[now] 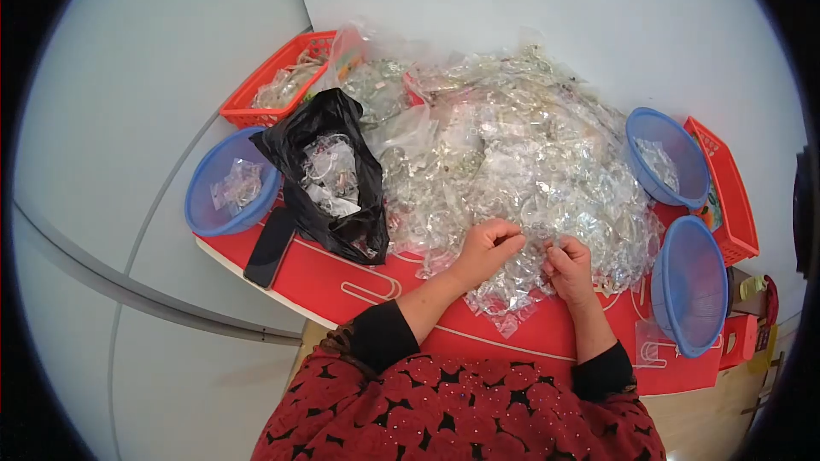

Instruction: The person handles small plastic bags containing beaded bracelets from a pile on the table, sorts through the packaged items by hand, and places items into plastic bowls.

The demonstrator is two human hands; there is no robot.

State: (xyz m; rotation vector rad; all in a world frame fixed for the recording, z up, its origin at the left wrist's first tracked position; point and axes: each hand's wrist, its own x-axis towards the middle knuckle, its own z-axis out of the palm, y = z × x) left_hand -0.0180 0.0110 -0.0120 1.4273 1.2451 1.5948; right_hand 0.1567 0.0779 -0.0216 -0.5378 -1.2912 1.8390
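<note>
A large heap of small clear plastic packets (547,154) spreads over the red table in front of me. My left hand (489,249) is at the heap's front edge, its fingers closed in a pinch. Just to the right, my right hand (567,266) is also closed, thumb against the curled fingers. A small gap separates the two hands. Whatever lies between their fingertips is too small and too much like the shiny packets behind to make out.
Left of the heap stand a black plastic bag (371,196) with packets inside, a blue bowl (201,196), a red basket (243,98) and a phone (270,248). On the right are two blue bowls (645,132) (690,286) and another red basket (726,188).
</note>
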